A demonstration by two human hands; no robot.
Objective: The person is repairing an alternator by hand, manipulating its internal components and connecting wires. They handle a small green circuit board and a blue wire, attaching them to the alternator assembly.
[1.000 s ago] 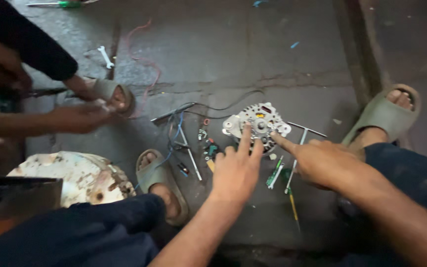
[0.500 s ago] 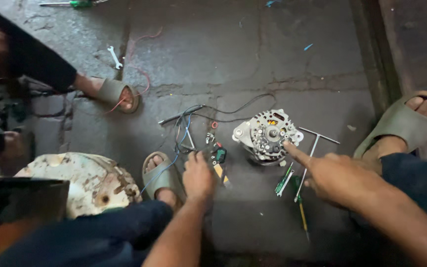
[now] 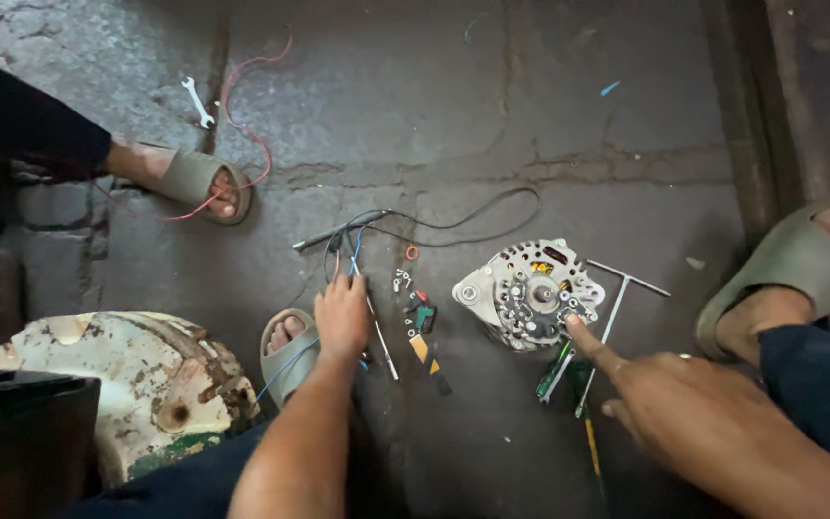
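**K:** Left hand point(image 3: 342, 317) is resting knuckles-up on the concrete floor point(image 3: 453, 106), fingers loosely curled over the blue wires point(image 3: 352, 252) and the thin metal rod point(image 3: 379, 334). Can't tell if it's actually gripping anything.

**R:** Right?

**K:** Right hand point(image 3: 689, 399) is pointing, index finger out, tip touching the lower right edge of the alternator point(image 3: 528, 293). Other fingers are folding in, holding nothing.

**R:** Where's the alternator sitting?

**K:** Flat on the floor, open face up, between the two hands. T-handle wrench point(image 3: 623, 296) is lying just beside it on the right. Green-handled screwdrivers point(image 3: 555, 373) are lying right under it, near the pointing finger.

**R:** Other bits?

**K:** Small loose parts point(image 3: 419, 312) are lying between the left hand and the alternator. Black cable point(image 3: 473, 223) is looping above. Small spanner point(image 3: 198, 103) and red wire point(image 3: 242, 115) are sitting well apart, top left, near another person's sandalled foot point(image 3: 194, 181). Rusty white casing point(image 3: 117, 384) is sitting at lower left.
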